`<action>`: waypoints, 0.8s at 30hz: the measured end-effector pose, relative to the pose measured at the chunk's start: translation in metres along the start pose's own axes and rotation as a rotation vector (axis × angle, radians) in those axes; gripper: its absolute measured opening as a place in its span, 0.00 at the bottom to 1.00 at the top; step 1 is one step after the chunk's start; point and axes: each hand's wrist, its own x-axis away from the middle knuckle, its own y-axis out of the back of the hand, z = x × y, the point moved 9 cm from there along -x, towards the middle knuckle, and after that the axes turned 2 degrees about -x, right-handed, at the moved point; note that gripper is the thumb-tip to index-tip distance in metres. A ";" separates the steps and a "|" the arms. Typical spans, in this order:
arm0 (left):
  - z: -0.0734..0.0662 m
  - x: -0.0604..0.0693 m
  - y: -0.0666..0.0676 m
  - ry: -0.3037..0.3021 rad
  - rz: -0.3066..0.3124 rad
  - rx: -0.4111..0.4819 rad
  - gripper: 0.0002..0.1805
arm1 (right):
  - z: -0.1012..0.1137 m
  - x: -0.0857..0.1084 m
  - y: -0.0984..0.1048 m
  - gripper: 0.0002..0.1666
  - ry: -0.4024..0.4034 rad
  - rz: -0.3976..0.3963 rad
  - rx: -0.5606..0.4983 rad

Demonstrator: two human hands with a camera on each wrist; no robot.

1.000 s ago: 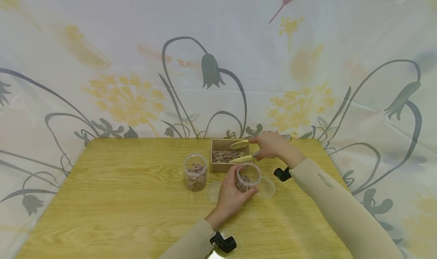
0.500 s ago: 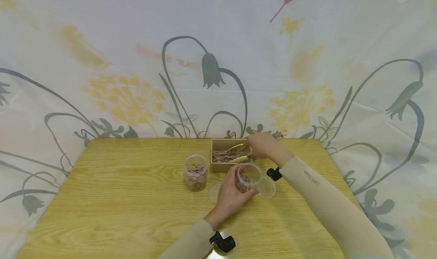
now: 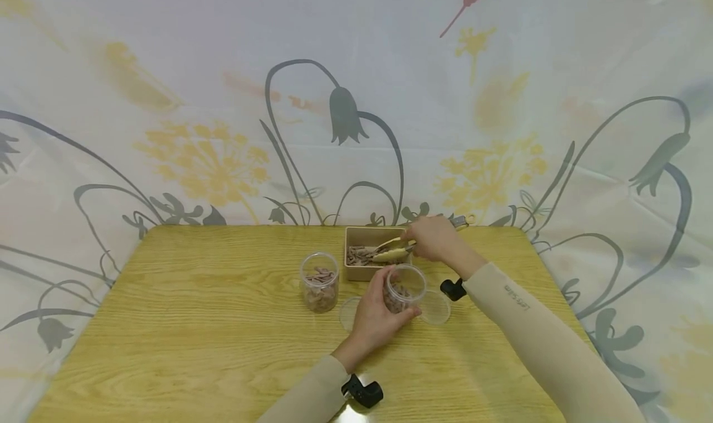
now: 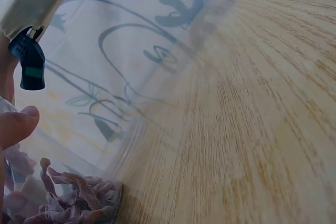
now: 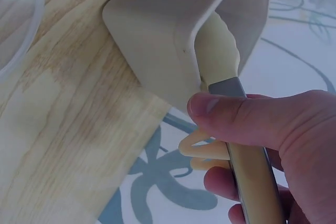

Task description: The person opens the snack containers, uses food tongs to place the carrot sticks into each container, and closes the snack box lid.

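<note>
My left hand (image 3: 372,316) holds a part-filled jar (image 3: 405,290), my right hand (image 3: 436,238) grips tongs (image 3: 391,255) inside the bin (image 3: 361,274) (strips (image 3: 358,256) remain); lids (image 3: 437,308) are off.

Dark lettering (image 3: 517,297) on the right sleeve (image 3: 551,352) read "Let's Slim", running lengthwise. On the backdrop (image 3: 223,51), small orange marks (image 3: 303,103) looked like a scrap of print, but were too faint and blurred to read.

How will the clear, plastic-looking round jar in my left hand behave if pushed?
The jar may feel slippery, its wall being smooth and curved. Brownish strips lie low inside, probably steadying it, yet its open mouth could spill them if tipped.
</note>
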 end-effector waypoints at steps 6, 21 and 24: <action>-0.001 -0.001 0.000 -0.014 -0.009 0.019 0.48 | -0.009 0.008 0.007 0.22 -0.034 0.015 -0.060; 0.009 -0.004 0.007 -0.012 -0.029 0.061 0.47 | -0.017 0.024 0.023 0.22 -0.039 -0.056 -0.247; 0.009 -0.004 0.007 -0.008 -0.020 0.066 0.48 | -0.019 0.028 0.030 0.23 -0.056 -0.059 -0.272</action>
